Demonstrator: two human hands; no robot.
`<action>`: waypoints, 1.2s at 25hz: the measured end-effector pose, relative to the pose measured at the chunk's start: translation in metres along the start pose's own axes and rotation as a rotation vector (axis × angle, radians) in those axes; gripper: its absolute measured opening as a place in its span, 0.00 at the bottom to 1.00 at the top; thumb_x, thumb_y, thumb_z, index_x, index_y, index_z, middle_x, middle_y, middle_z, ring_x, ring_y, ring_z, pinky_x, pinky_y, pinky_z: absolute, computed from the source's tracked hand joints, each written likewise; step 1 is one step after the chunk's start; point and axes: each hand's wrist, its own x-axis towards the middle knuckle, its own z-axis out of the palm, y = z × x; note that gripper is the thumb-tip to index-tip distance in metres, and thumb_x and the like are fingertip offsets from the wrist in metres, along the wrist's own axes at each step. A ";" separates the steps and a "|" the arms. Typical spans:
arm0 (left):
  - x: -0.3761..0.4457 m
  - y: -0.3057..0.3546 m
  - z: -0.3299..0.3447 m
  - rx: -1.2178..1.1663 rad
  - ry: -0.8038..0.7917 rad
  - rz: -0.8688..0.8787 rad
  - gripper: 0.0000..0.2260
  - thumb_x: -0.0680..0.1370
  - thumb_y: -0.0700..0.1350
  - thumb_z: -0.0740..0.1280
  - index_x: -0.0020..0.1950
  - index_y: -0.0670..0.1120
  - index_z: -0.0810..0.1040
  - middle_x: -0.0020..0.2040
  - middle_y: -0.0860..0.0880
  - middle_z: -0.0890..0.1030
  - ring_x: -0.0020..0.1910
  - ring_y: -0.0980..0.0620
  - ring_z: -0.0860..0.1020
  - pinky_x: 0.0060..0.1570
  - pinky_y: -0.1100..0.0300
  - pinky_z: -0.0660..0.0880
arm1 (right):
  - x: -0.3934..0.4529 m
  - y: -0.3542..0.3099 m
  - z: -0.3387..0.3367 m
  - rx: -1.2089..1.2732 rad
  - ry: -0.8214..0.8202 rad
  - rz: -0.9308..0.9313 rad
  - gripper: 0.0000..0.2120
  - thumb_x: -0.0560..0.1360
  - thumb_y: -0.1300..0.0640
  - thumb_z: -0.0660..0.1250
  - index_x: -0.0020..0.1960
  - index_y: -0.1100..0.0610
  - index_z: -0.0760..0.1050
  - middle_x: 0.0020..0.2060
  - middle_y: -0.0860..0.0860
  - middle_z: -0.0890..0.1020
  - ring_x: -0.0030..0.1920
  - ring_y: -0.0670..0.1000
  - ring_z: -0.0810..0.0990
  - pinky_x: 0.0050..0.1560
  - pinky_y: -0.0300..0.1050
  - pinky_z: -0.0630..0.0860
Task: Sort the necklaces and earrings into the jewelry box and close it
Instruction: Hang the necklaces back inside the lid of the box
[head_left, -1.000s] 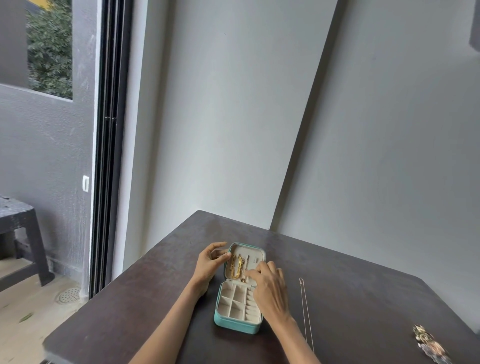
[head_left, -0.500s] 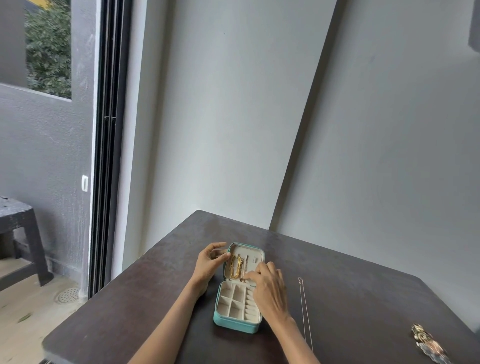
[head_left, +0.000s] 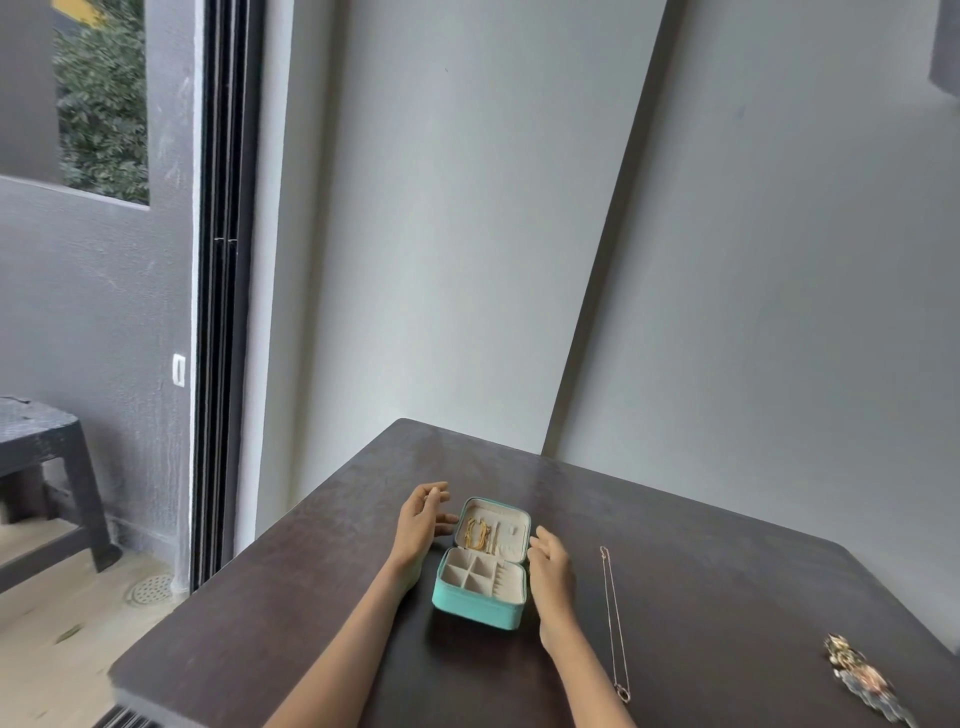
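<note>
A teal jewelry box (head_left: 477, 608) lies open on the dark table (head_left: 727, 571), cream lining showing. Gold necklaces (head_left: 477, 535) hang in its raised lid. The divided lower tray looks bare. My left hand (head_left: 418, 522) rests beside the lid's left edge, fingers loosely curled, thumb touching the lid. My right hand (head_left: 550, 569) sits at the box's right side, fingers relaxed and holding nothing. A thin chain necklace (head_left: 614, 618) lies stretched out on the table to the right of my right hand. A bunch of ornate earrings (head_left: 862, 678) lies near the table's right front edge.
Grey walls stand close behind the table's far edges. On the left is a dark sliding-door frame (head_left: 221, 312), with a dark stool (head_left: 47, 467) on the floor beyond it.
My right hand has come off the lid's inside and drawn back to the box's right side. My left hand stays beside the lid.
</note>
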 end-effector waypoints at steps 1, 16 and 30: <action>-0.002 0.001 0.000 0.000 0.003 -0.005 0.10 0.82 0.43 0.56 0.58 0.42 0.73 0.52 0.45 0.77 0.38 0.49 0.78 0.35 0.59 0.77 | -0.001 0.000 -0.001 0.010 -0.001 0.013 0.20 0.77 0.63 0.58 0.69 0.58 0.69 0.64 0.53 0.76 0.64 0.53 0.73 0.64 0.46 0.68; 0.013 0.069 0.059 0.340 -0.417 0.081 0.07 0.80 0.42 0.60 0.52 0.43 0.76 0.42 0.48 0.81 0.38 0.54 0.77 0.38 0.66 0.72 | 0.031 -0.015 -0.082 -0.410 0.186 -0.112 0.10 0.74 0.61 0.63 0.40 0.53 0.81 0.42 0.58 0.83 0.48 0.60 0.80 0.42 0.46 0.71; 0.024 0.038 0.152 0.416 -0.542 -0.062 0.09 0.80 0.38 0.58 0.58 0.40 0.73 0.47 0.43 0.78 0.36 0.54 0.75 0.36 0.65 0.70 | 0.072 -0.001 -0.100 -0.867 0.066 0.054 0.11 0.75 0.52 0.65 0.37 0.57 0.79 0.42 0.59 0.81 0.47 0.61 0.79 0.43 0.46 0.74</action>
